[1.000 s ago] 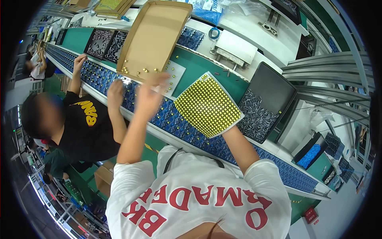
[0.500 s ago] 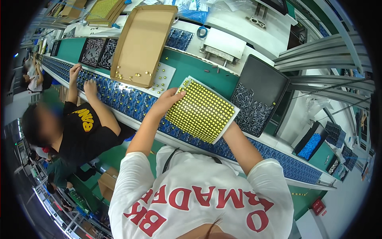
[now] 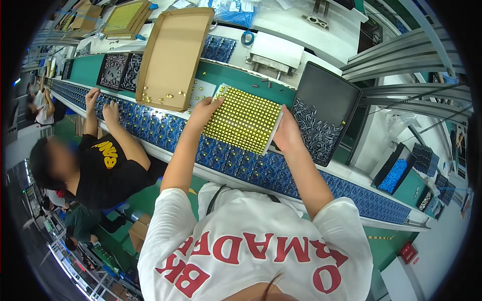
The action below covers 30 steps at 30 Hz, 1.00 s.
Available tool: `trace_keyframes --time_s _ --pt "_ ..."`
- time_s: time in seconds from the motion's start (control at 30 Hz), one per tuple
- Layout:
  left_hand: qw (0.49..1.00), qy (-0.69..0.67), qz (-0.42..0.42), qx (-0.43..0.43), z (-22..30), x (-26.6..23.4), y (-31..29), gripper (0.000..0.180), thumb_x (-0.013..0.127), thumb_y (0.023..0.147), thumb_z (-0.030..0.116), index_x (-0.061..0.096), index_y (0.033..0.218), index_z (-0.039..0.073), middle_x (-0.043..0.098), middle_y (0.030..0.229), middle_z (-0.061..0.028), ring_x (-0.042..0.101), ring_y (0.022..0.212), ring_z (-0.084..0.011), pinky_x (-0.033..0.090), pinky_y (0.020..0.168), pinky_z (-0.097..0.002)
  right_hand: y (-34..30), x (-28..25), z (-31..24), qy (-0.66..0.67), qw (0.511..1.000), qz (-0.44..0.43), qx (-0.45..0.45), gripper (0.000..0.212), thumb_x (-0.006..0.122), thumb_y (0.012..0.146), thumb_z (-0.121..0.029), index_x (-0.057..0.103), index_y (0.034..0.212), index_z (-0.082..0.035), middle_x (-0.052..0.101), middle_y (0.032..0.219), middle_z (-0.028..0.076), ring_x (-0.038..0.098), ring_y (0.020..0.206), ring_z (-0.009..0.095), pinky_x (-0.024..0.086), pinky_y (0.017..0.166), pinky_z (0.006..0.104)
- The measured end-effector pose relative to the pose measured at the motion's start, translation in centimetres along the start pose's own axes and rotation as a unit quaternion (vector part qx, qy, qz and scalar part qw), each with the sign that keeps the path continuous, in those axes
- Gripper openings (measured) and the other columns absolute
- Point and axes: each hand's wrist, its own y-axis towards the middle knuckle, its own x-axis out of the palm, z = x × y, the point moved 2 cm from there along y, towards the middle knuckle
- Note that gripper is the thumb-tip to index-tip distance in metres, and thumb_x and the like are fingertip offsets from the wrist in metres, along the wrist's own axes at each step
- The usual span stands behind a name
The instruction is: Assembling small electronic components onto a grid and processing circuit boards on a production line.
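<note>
And there's the yellow-dotted sheet (image 3: 242, 120), held above the row of blue circuit boards (image 3: 233, 164)! The left hand (image 3: 203, 111) has its fingers clasping the left edge; the right hand's (image 3: 287, 131) fingers grip the right edge. Beyond the boards: cardboard tray (image 3: 173, 55) leftward, black tray (image 3: 326, 90) rightward, holding small dark cylinders (image 3: 317, 133).

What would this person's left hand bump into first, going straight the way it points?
Most likely the sheet of yellow components, which the left hand grips; the green work surface lies beyond, though depth is unclear.
</note>
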Motion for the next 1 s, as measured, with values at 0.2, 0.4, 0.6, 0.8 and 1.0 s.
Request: trace_keyframes --time_s 0.2,0.4,0.6,0.8,1.0 --pt "1.000 -0.015 -0.020 -0.010 -0.9 -1.1 -1.5 0.053 0.064 0.089 0.040 0.062 0.113 -0.008 0.067 0.098 -0.0113 0.060 0.090 -0.0169 0.045 0.081 -0.0300 -1.5 0.2 1.7 0.012 0.999 0.025 0.038 0.044 0.040 0.102 -0.031 0.044 0.134 0.000 0.053 0.133 0.013 0.051 0.122 0.026 0.039 0.104 0.0408" --pt "1.000 -0.003 -0.008 -0.013 -2.4 -1.2 -2.8 0.051 0.063 0.089 0.040 0.064 0.109 -0.007 0.067 0.096 -0.0121 0.060 0.088 -0.0165 0.045 0.079 -0.0303 -1.6 -1.3 3.7 0.019 0.996 0.045 0.069 0.043 0.042 0.100 -0.027 0.046 0.133 0.000 0.054 0.131 0.013 0.052 0.120 0.027 0.040 0.102 0.0413" --pt "0.999 0.037 0.008 0.023 -2.0 -0.8 -0.7 0.052 0.063 0.089 0.042 0.064 0.107 -0.007 0.067 0.091 -0.0135 0.061 0.084 -0.0181 0.046 0.077 -0.0316 0.1 -0.6 3.0 0.040 0.997 0.066 0.031 0.041 0.043 0.099 -0.026 0.047 0.131 0.000 0.054 0.130 0.013 0.052 0.119 0.027 0.040 0.102 0.0416" --pt "0.991 0.125 0.042 0.034 0.3 0.0 0.2 0.050 0.062 0.089 0.043 0.065 0.107 -0.004 0.067 0.084 -0.0128 0.062 0.080 -0.0192 0.047 0.075 -0.0330 1.1 -0.8 2.6 0.049 0.994 0.098 -0.031 0.039 0.043 0.099 -0.024 0.048 0.129 0.000 0.056 0.127 0.011 0.053 0.117 0.026 0.040 0.101 0.0424" --pt "0.993 0.100 0.049 0.050 -0.1 0.6 2.0 0.051 0.062 0.090 0.045 0.065 0.108 -0.003 0.067 0.089 -0.0119 0.061 0.083 -0.0188 0.046 0.077 -0.0323 2.4 0.0 1.2 0.052 0.989 0.126 -0.057 0.034 0.045 0.099 -0.022 0.051 0.123 0.000 0.057 0.123 0.009 0.053 0.114 0.025 0.041 0.099 0.0422"
